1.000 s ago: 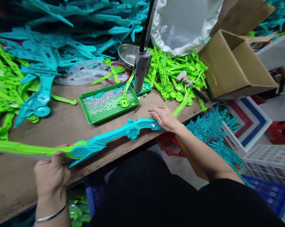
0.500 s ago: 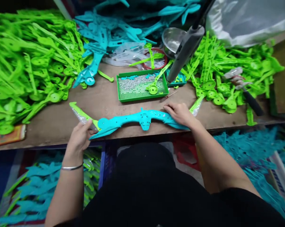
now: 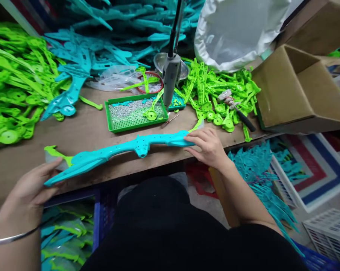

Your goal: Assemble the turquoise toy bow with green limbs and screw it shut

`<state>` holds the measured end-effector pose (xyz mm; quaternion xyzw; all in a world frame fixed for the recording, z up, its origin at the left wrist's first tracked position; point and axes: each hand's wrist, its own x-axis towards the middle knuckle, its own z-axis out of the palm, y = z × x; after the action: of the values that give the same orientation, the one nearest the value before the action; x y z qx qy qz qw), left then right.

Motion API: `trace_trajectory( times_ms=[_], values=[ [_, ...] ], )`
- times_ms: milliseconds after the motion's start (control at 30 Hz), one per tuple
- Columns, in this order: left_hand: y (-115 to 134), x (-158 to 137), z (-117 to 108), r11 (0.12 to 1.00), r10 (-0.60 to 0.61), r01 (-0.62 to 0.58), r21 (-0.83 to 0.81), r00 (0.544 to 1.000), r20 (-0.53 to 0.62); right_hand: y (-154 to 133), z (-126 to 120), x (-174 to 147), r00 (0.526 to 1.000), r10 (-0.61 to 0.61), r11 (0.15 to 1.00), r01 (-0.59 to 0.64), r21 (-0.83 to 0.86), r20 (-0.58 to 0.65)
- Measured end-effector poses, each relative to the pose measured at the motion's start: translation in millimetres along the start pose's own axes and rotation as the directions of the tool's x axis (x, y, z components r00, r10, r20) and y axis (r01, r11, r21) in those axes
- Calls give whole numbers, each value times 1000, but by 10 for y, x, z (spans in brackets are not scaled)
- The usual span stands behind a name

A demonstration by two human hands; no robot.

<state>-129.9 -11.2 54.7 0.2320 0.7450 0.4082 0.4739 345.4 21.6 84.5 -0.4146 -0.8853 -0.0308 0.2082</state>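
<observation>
A toy bow point(image 3: 122, 147) with a turquoise plastic body and lime-green tips spans my two hands at the bench's front edge. My left hand point(image 3: 31, 188) is closed round its left end, thumb above, close to a green tip point(image 3: 59, 153) with a clear film-like piece. My right hand point(image 3: 208, 146) grips the right end, its fingers laid over the turquoise part. Beyond the bow a green tray point(image 3: 113, 127) holds many small silvery screws and a loose green arm point(image 3: 151, 114). An electric screwdriver point(image 3: 171, 73) hangs upright just right of the tray.
Heaped green parts point(image 3: 14, 79) lie at left, more green parts point(image 3: 209, 94) at right with a black-handled tool point(image 3: 245, 119). Turquoise bow bodies point(image 3: 102, 49) pile at the back. An open carton point(image 3: 274, 94) stands at right. Below the edge, a blue crate point(image 3: 96, 222) holds finished-looking bows.
My view has swung right, bringing the carton into sight. The bow has tipped, its left end now nearer me at the bench edge. My right-hand fingers have shifted along its right end.
</observation>
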Motion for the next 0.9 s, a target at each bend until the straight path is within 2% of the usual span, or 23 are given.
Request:
trace_trajectory(
  times_ms=[67,133,367,533,600,633,667,700,733,767,833,900],
  values=[
    [78,-24,29,984,-168,167,-63,986,1,16,64,26,997,-42,999,42,-3,-64],
    [131,-53,55,971,-202,200,-132,979,2,25,109,53,991,-86,996,86,-4,-98],
    [73,-6,16,969,-135,137,-206,991,26,29,218,127,968,-174,984,166,-56,-178],
    [6,-14,-181,974,-103,110,-196,994,48,-79,226,85,950,-223,975,213,-68,-219],
    [-29,-63,-261,986,-48,41,-161,998,-39,-151,267,6,948,-230,973,219,-72,-220],
    [-47,-96,-276,993,29,-45,-106,989,-144,-185,304,-40,946,-229,973,217,-77,-228],
    [-66,-132,-265,989,142,-150,-16,963,-229,-215,353,-87,944,-226,974,212,-84,-241],
    [-83,-166,-224,958,286,-267,107,925,-252,-237,409,-131,940,-222,975,205,-92,-258],
    [-100,-197,-151,890,436,-388,240,879,-193,-249,471,-170,936,-215,976,195,-99,-279],
    [-116,-219,-50,786,555,-511,347,831,-35,-253,533,-205,931,-205,978,181,-105,-302],
    [-146,-236,198,513,644,-721,466,682,345,-244,642,-270,919,-187,982,161,-102,-347],
    [-178,-224,426,282,629,-796,536,575,523,-244,697,-347,906,-183,983,170,-70,-381]
  ],
)
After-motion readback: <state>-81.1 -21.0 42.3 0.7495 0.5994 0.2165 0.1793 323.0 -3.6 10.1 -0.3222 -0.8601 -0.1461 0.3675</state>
